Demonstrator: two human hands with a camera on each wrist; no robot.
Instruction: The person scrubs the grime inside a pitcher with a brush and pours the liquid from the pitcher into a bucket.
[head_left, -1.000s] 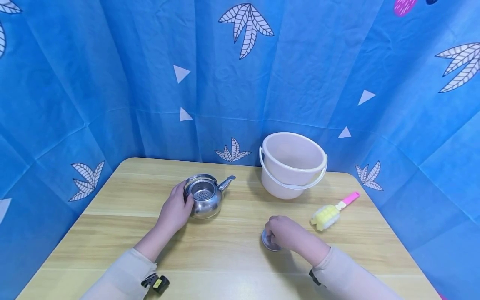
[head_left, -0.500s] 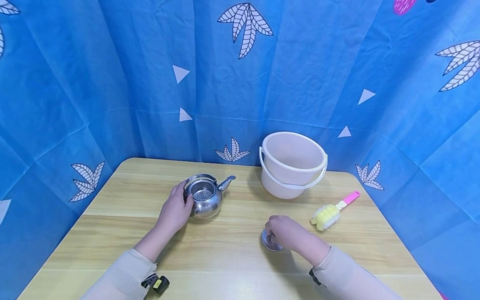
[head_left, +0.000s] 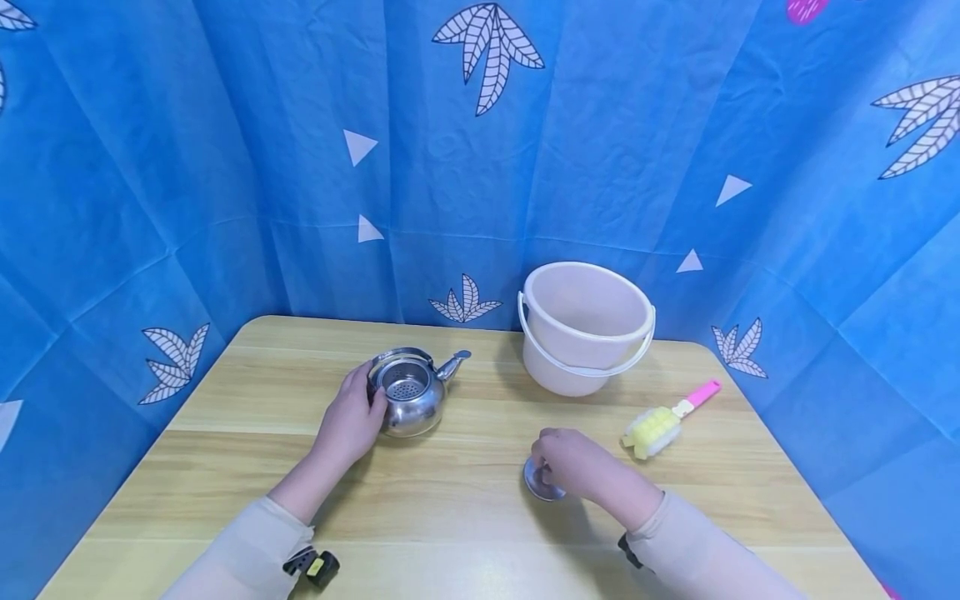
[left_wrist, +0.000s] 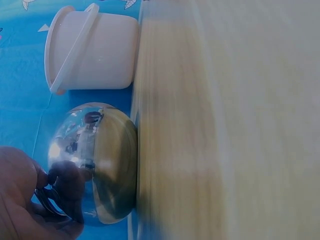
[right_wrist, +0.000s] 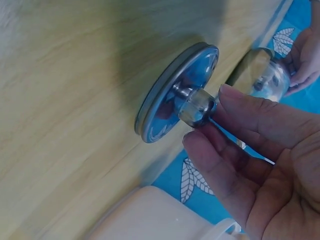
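A shiny steel teapot stands on the wooden table, its top uncovered and a perforated strainer visible in the mouth. My left hand grips the pot at its left side, where the folded handle lies; in the left wrist view the fingers curl round that handle. Flat on the table to the right is the round steel lid with a clear knob. My right hand reaches over it, thumb and fingertips pinching around the knob. The spout points back and right.
Behind my right hand a white bucket stands upright near the far edge, its handle hanging at the front. A yellow sponge brush with a pink handle lies at the right. A blue patterned curtain surrounds the table.
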